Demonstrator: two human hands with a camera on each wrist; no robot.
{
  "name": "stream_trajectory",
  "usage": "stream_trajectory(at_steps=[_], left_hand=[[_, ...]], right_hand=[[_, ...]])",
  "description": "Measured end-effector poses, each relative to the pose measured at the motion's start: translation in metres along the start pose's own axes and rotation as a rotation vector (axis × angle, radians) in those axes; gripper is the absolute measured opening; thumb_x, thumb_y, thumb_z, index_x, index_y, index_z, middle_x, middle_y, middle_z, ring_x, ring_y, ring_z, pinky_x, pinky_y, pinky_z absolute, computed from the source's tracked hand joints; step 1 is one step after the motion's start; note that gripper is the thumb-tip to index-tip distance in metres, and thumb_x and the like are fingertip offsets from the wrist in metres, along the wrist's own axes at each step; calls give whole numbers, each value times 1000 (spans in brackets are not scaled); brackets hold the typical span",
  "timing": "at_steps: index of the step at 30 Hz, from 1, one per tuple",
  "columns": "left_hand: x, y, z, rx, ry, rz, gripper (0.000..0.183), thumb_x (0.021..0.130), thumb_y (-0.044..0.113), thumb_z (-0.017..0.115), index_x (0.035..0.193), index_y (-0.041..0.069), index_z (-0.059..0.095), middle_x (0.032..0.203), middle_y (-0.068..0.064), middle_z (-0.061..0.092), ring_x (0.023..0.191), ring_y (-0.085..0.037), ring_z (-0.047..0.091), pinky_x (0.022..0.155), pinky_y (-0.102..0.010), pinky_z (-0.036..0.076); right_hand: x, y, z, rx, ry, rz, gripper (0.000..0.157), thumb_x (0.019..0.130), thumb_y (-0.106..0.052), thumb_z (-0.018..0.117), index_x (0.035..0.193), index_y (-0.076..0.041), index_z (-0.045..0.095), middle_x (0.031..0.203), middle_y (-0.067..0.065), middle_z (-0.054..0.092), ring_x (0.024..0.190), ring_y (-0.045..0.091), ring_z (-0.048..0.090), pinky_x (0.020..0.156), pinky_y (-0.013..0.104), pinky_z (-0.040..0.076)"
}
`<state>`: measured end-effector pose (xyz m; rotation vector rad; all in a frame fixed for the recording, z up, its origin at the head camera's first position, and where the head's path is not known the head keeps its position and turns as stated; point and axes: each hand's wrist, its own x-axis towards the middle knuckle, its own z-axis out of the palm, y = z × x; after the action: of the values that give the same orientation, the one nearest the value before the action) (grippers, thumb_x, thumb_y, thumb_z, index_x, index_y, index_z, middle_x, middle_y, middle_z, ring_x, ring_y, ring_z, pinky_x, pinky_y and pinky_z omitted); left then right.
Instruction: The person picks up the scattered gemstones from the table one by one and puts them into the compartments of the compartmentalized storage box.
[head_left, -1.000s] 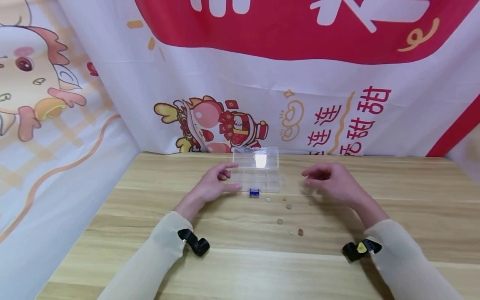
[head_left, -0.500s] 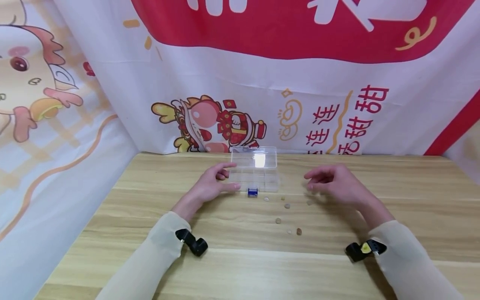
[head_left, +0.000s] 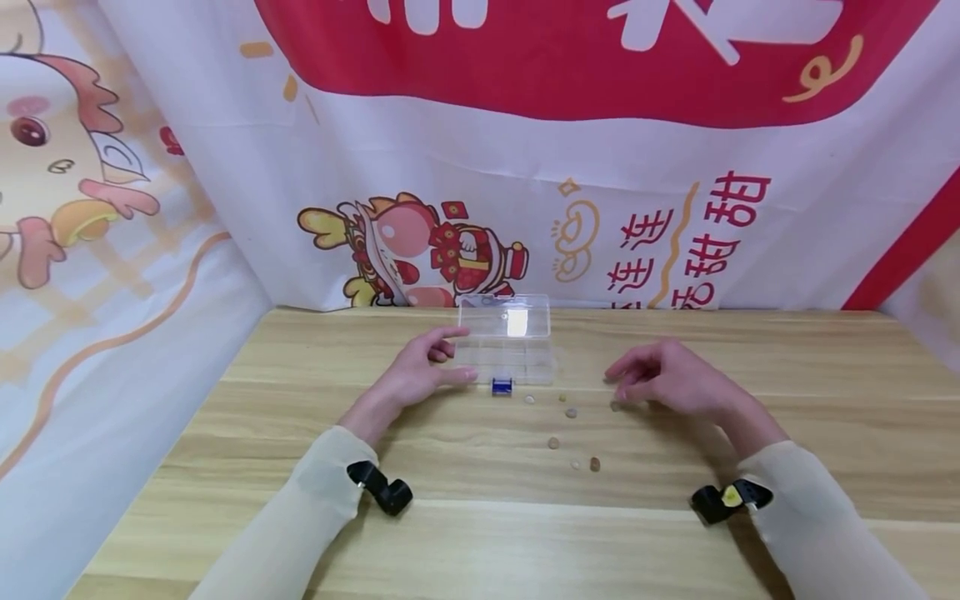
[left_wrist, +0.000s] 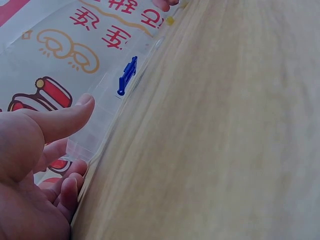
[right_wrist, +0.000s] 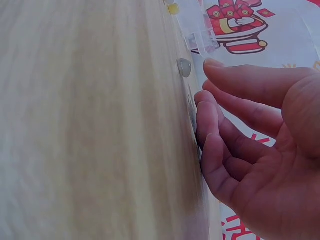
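Note:
In the head view, a clear plastic compartment box (head_left: 536,358) lies with its lid (head_left: 487,317) raised at the back. A blue latch (head_left: 502,387) sits at its front. My left hand (head_left: 420,367) is at the box's left end, thumb and index finger stretched out along it, the other fingers bent. My right hand (head_left: 667,379) hovers low over the table, right of the box, fingers loosely bent. Its thumb tip is right by a grey stone (right_wrist: 185,68), with nothing between thumb and index finger. Several small stones lie in front of the box, including a brown one (head_left: 595,464).
The wooden table (head_left: 480,542) meets a printed cloth backdrop (head_left: 420,142) just behind the box lid. More small stones, such as a tan one (head_left: 553,443) and a greyish one (head_left: 572,413), lie between the hands. A yellow stone (right_wrist: 173,9) shows near the box.
My right hand has moved a little right, then lowered toward the grey stone. My left hand stays at the box. The whole head view has shifted slightly.

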<state>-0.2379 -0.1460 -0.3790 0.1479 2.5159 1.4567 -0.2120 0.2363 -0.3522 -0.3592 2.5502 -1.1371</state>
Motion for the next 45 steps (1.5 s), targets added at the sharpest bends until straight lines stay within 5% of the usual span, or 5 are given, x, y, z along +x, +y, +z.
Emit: stream_trajectory(at_steps=[45], left_hand=[[-2,1,0,-12,-1,-5,71,90,27,86,154,27,54,132,-8,55,120,-27,47,108,-44,41]], right_hand=[[-1,-2,9,-37,-74,19,14,90,-14,84,102,-10,79,92,5,71,86,20,59,76,29,49]])
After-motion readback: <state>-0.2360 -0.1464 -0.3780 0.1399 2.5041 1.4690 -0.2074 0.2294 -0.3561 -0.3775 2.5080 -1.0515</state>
